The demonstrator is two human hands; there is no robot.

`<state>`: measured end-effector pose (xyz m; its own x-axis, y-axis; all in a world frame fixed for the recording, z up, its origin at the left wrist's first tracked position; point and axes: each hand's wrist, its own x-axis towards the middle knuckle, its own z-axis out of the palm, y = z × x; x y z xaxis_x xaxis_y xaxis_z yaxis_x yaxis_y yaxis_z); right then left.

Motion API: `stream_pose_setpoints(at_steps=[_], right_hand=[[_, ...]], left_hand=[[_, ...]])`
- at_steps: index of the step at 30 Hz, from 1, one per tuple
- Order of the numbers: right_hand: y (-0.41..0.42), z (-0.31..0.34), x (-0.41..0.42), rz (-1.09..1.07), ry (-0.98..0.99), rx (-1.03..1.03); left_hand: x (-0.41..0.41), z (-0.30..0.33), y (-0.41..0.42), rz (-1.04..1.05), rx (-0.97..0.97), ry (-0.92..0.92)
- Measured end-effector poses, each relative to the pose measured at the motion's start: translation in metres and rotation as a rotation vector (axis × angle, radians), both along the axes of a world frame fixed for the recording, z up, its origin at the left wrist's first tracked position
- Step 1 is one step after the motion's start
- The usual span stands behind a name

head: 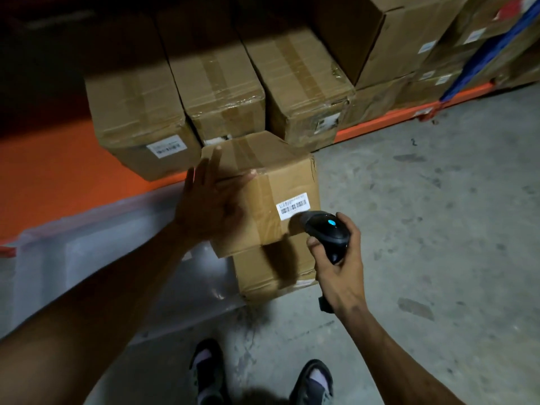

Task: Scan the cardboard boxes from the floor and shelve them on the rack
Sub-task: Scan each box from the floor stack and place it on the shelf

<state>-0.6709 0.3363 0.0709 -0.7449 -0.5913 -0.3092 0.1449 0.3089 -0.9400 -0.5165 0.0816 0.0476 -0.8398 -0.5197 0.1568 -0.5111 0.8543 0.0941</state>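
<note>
A taped cardboard box (263, 171) is tilted up on top of another cardboard box (271, 273) that stands on the floor. My left hand (207, 206) grips the tilted box's left side, fingers spread over its top edge. A white barcode label (293, 205) faces me on the box's front. My right hand (339, 264) holds a black handheld scanner (325, 228) with a lit blue dot, its nose almost touching the label.
Three taped boxes (216, 83) lie side by side on the orange rack beam (73, 176) just behind. More labelled boxes (409, 45) are stacked at the right beside a blue upright (482, 54). A clear plastic sheet (102, 258) lies at left. Bare concrete floor (438, 214) at right.
</note>
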Motion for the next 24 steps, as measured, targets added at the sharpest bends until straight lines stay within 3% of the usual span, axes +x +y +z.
stream_pose_setpoints(at_steps=[6,17,24], right_hand=[[-0.010,0.009,0.002,0.054,0.041,-0.025],[-0.039,0.029,-0.017,0.087,0.270,-0.103],[-0.031,0.025,-0.007,0.157,0.304,-0.065]], left_hand=[[-0.039,0.030,-0.032,0.157,-0.151,-0.092],[-0.014,0.016,-0.015,0.069,-0.066,-0.121],[-0.020,0.007,-0.006,0.073,-0.186,-0.151]])
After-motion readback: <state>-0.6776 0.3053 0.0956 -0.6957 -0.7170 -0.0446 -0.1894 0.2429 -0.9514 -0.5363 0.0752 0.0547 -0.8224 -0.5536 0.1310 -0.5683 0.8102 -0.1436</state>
